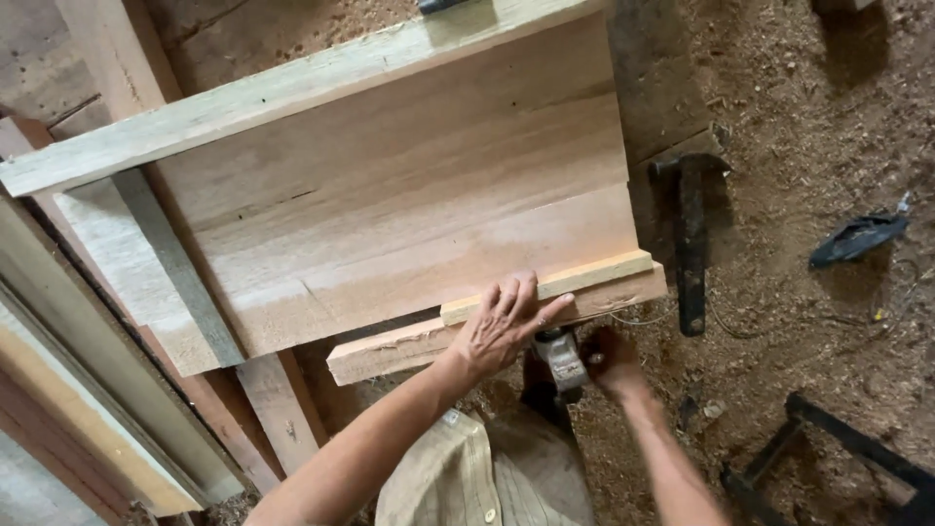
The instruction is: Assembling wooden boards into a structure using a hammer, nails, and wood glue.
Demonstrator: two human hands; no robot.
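Two hands, left (506, 321) flat on strip (550, 288), right (609, 358) gripping tool (560, 358)

A single head-worn camera looks steeply down from above the person's own chest, close to the work. The wooden panel (390, 195) fills the far and left part of the view, tilted across it. The sawdust floor (828, 117) takes the right side. Both forearms enter from the near edge, so the view faces forward and downward, away from the body.
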